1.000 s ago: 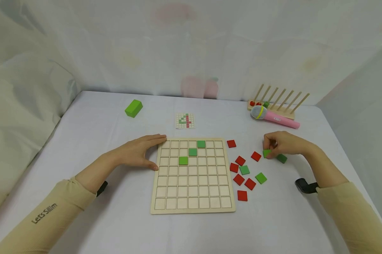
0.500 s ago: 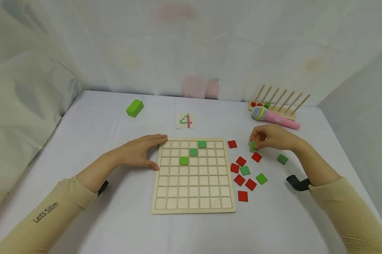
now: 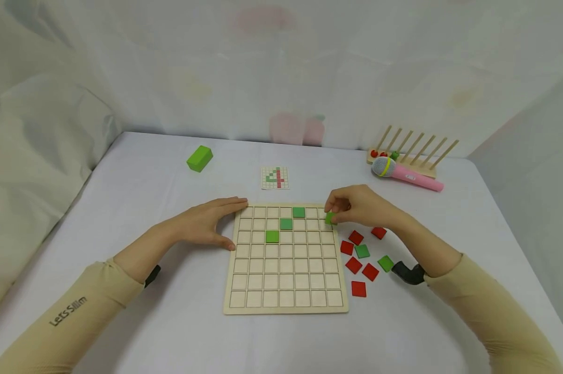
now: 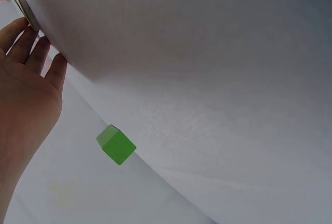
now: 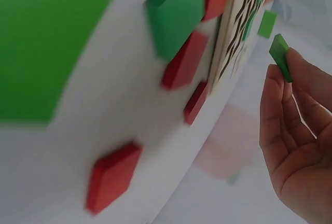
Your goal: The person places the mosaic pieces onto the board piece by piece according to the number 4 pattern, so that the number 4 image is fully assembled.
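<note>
In the head view, a wooden grid board lies on the white table, with green square tiles in a diagonal across its upper cells. My left hand rests at the board's left edge, fingers and thumb spread. Over the board's upper right corner, my right hand pinches a green tile between thumb and fingers. The right wrist view shows this tile tilted and held off the board. Part of the area under the right hand and forearm is hidden.
Several red tiles and two green tiles are scattered right of the board. Behind it lies a small pattern card. A green block stands back left; a pink microphone and a pegged wooden rack are back right.
My right hand has picked up the green tile from the table's right side and carried it left to the board's upper right corner. The left hand has stayed in place.
</note>
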The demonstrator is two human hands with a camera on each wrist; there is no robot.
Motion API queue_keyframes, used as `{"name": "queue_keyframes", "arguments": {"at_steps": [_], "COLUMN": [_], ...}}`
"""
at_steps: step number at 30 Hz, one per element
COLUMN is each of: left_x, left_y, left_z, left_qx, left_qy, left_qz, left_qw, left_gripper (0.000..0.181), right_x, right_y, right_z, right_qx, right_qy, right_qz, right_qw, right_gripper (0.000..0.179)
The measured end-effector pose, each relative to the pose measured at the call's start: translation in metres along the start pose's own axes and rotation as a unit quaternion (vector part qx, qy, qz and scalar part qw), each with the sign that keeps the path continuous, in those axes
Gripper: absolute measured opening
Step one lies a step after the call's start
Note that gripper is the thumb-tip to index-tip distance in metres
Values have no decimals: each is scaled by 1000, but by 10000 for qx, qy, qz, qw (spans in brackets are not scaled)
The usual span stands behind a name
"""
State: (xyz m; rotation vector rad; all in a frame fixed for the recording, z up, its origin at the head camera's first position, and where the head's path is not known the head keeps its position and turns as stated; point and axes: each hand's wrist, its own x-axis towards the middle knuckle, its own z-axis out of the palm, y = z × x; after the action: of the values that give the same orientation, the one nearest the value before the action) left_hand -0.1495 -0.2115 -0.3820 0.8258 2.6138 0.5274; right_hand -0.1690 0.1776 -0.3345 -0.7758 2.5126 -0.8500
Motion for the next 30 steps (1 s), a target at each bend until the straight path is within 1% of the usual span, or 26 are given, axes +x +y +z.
{"name": "queue_keyframes", "arguments": {"at_steps": [5, 10, 21, 30], "left_x": [1, 1, 2, 1], "left_y": [-1, -1, 1, 0], "left_z": [1, 2, 0, 0], "left_qx": [-3, 11, -59, -96], "left_qy": [21, 71, 44, 44], "left_qz": [39, 103, 32, 60], "left_qw": [10000, 9999, 10000, 9999], "left_gripper": [107, 106, 105, 104], "right_x": [13, 23, 41, 53], "right_y": [-22, -36, -60, -77], "right_z": [9, 18, 38, 44], "right_qx": [303, 475, 587, 738], "right_qy": [-30, -119, -334, -378], "right_qz": [-245, -415, -624, -895], "right_qw": [9992, 9979, 9958, 9925], "right_gripper": [11, 11, 14, 14]}}
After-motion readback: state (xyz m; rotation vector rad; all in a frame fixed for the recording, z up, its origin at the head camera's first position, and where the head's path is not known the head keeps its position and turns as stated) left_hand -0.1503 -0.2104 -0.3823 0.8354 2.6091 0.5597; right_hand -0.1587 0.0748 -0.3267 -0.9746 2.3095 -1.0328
